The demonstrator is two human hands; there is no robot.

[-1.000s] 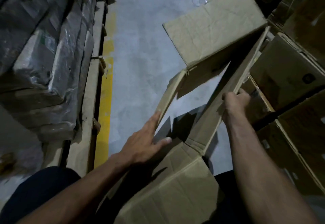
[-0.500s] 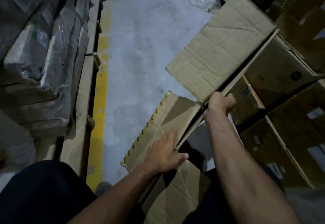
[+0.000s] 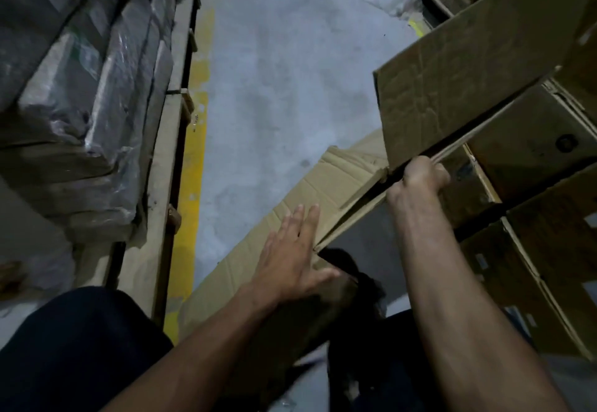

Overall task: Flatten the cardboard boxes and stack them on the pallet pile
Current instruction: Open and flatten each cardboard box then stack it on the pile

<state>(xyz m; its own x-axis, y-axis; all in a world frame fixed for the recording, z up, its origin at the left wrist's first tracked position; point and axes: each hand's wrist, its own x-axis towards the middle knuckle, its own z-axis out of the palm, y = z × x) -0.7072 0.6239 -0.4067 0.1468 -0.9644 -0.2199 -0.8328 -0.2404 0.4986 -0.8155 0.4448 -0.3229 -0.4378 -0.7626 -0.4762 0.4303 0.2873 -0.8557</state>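
A grey concrete floor (image 3: 284, 94) with a yellow line (image 3: 193, 166) ran up the aisle, wrapped bundles (image 3: 80, 88) on the left and stacked cartons (image 3: 533, 185) on the right. One half-collapsed cardboard box (image 3: 458, 88) slanted across the near right. The left hand (image 3: 290, 256) lay flat with straight fingers on its lower panel, while the right hand (image 3: 420, 178), farther right, gripped the edge under the upper panel.
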